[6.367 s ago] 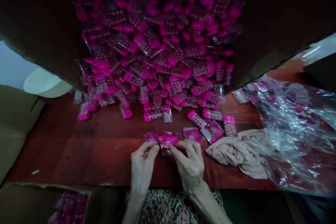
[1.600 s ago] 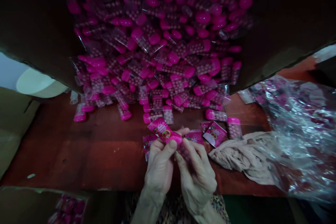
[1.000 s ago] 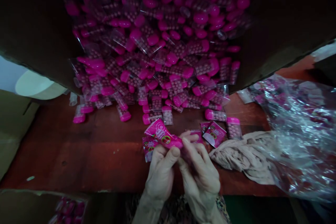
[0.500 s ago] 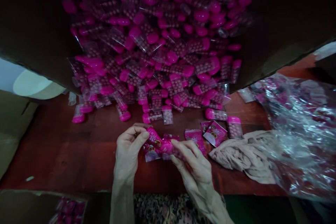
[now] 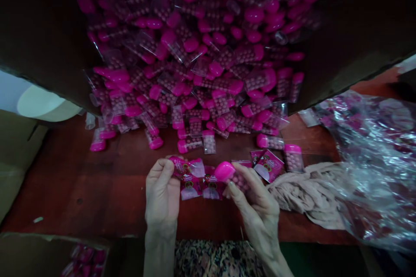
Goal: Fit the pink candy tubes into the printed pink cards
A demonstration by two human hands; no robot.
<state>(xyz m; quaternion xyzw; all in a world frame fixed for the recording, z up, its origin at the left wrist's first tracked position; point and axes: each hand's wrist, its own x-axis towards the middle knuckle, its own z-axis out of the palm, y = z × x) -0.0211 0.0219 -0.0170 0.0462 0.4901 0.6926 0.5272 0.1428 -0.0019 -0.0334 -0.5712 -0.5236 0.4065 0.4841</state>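
My left hand [image 5: 163, 194] pinches the left end of a pink printed plastic sleeve [image 5: 191, 167] with a clear lower part. In my right hand [image 5: 258, 203] is a small clear candy container [image 5: 225, 172] with a pink cap and pale pink balls inside; the cap points left towards the sleeve, a short gap apart. Beneath the hands lie two more printed sleeves, one on the left [image 5: 190, 189] and one on the right [image 5: 212, 186]. Other printed sleeves [image 5: 269, 165] rest just beyond my right hand.
A large heap of pink-capped containers [image 5: 195, 82] spills from a dark box onto the red-brown tabletop [image 5: 107, 186]. At the right are a crumpled cloth [image 5: 305, 192] and a clear plastic bag [image 5: 380, 169]. An open carton [image 5: 32, 255] with pink items sits at lower left.
My right hand has drawn the candy container to the right, away from the sleeve. The sleeve in my left hand now shows more of its length.
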